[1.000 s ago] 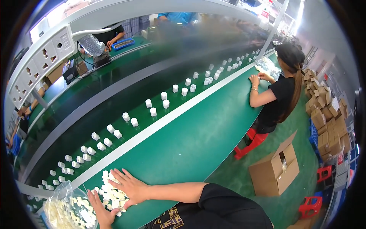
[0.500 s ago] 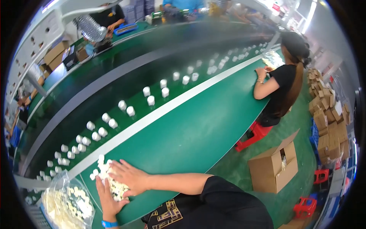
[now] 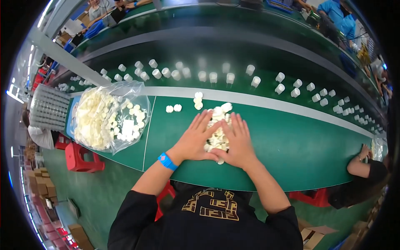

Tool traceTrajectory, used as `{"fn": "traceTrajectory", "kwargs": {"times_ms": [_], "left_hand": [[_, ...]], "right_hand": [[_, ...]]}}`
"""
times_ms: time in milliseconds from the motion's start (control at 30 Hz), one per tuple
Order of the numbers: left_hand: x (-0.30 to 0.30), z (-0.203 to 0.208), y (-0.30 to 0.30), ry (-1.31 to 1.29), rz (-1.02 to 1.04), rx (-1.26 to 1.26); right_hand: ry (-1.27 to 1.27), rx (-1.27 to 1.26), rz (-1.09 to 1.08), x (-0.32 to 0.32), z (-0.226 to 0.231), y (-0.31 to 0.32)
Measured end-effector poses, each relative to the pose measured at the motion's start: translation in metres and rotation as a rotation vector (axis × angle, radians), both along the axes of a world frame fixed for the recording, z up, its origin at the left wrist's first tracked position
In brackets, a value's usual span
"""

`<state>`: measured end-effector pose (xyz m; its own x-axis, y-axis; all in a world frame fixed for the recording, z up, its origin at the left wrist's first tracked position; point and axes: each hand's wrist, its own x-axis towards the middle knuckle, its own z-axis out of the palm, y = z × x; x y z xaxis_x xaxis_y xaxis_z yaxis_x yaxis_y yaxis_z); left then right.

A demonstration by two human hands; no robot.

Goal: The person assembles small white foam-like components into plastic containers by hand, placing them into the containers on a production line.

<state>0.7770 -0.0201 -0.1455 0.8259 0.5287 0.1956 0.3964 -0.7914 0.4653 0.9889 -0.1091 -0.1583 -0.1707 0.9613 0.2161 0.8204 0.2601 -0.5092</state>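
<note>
A heap of small, round cream-white pieces point(image 3: 219, 139) lies on the green tabletop in front of me. My left hand point(image 3: 195, 141) rests against the heap's left side, fingers stretched out and pointing away from me. On the other side, my right hand point(image 3: 239, 143) lies flat with its fingers spread, touching the heap. The two thumbs come close together over the near end of the pile. Beyond my left fingers lie a few stray pieces point(image 3: 198, 101), and two more pieces point(image 3: 173, 108) sit farther left.
An open clear plastic bag point(image 3: 143, 109) of similar pieces sits at the left. White-topped small containers point(image 3: 230, 78) stand in rows on the dark conveyor point(image 3: 200, 41), past a pale rail point(image 3: 250, 98). A co-worker's arm point(image 3: 359, 166) is at the far right; red stools point(image 3: 81, 158) stand below.
The view has swung to the left, bringing the bag and both hands nearer the middle. Both hands stay against the heap, now on its left and right sides with thumbs close.
</note>
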Motion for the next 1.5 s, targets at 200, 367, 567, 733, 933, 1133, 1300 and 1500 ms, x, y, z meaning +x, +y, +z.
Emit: {"fn": "traceTrajectory", "kwargs": {"times_ms": [200,367,567,733,933,1133,1300,1500], "left_hand": [[0.050,0.000,-0.011,-0.028,-0.103,-0.024],[0.100,-0.001,-0.014,-0.059,-0.193,-0.008],[0.109,0.010,-0.013,-0.055,-0.237,-0.016],[0.103,0.009,0.046,-0.028,-0.136,0.010],[0.130,-0.001,0.048,-0.008,-0.300,-0.080],[0.076,0.012,0.016,-0.047,-0.293,-0.181],[0.054,0.011,-0.017,0.015,-0.297,-0.050],[0.024,0.011,-0.011,-0.086,-0.108,-0.045]], "right_hand": [[-0.072,-0.042,-0.144,0.040,0.006,-0.034],[-0.095,-0.008,-0.253,0.078,0.006,-0.056],[0.023,0.080,-0.326,0.098,0.008,-0.083],[0.039,0.146,-0.418,0.082,0.013,-0.104],[-0.027,0.093,-0.328,0.018,0.009,-0.118],[-0.042,0.046,-0.495,0.017,0.006,-0.106],[-0.138,0.105,-0.461,0.028,0.008,-0.105],[-0.139,0.115,-0.464,0.022,0.013,-0.108]]}}
